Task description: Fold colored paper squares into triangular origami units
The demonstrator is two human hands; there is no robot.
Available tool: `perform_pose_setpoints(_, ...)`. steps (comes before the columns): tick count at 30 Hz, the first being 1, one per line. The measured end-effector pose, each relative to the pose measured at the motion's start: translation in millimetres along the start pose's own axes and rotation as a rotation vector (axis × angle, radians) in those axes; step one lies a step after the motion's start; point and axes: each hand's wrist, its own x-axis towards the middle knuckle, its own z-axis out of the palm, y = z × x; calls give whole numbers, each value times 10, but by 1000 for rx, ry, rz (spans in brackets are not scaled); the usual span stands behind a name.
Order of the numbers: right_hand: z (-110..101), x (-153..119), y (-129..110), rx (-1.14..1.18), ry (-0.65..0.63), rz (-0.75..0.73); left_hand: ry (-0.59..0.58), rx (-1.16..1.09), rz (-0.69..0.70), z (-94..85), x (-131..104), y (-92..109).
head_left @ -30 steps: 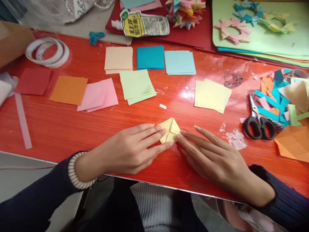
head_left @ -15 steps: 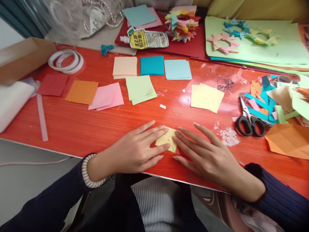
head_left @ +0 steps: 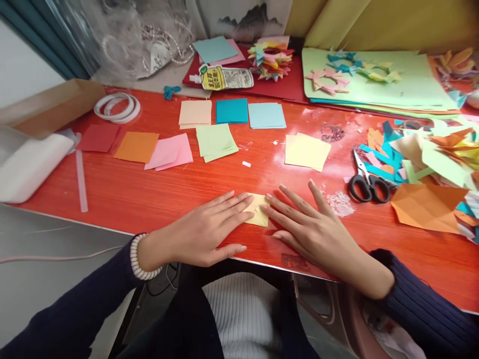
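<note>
Left hand [head_left: 207,227] and right hand [head_left: 318,232] flat on one folded yellow paper [head_left: 258,218]

The one folded yellow paper lies on the red table [head_left: 168,192], near its front edge and between the two hands; the left hand rests palm down with fingertips on the paper's left part, its thumb spread apart on the table; the right hand touches the right part with two fingertips, its thumb and other fingers spread; neither hand is clamped on anything, and the two stand slightly apart with the paper showing between them.

Eight small stacks of square paper lie beyond: three in a back row, peach [head_left: 195,112], deep blue [head_left: 231,110] and light blue [head_left: 265,115]; five nearer, red [head_left: 96,137], orange [head_left: 136,147], pink [head_left: 170,151], light green [head_left: 215,140] and pale yellow [head_left: 305,151]; the sheets in each are too thin to count.

To the right lie one pair of scissors [head_left: 368,179] with two black handles, one creased orange sheet [head_left: 426,207] and a heap of scraps [head_left: 445,154], too jumbled to count; three star-pointed paper rings, one pink [head_left: 317,80], one blue [head_left: 354,65] and one yellow-green [head_left: 389,76], lie on the large green sheets [head_left: 407,97]; at the back are one pouch [head_left: 226,78] and one pile of multicoloured rings [head_left: 270,70], its number unclear; two white tape rolls [head_left: 131,112] overlap at the left.
</note>
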Motion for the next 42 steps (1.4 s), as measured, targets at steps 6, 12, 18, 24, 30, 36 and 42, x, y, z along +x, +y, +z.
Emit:
perform_pose_setpoints(6,33,13,-45,-27,50,7,30,-5,14,64,-81,91)
perform_pose_setpoints(12,25,14,-97,39,121,-72,81,37,12,125,-114,125)
perform_pose_setpoints(18,-15,-60,-180,107,121,-56,113,78,18,107,-125,113)
perform_pose_setpoints(24,18,-134,-154,159,93,-45,301,267,99,157,-85,210)
perform_pose_setpoints(30,-14,-151,-124,136,97,-133,360,460,201,119,-38,229)
perform_pose_setpoints(36,-47,-87,-159,157,149,-81,353,421,238,76,-25,150)
perform_pose_setpoints(42,-45,-63,-220,193,130,32,339,454,288,55,-5,114)
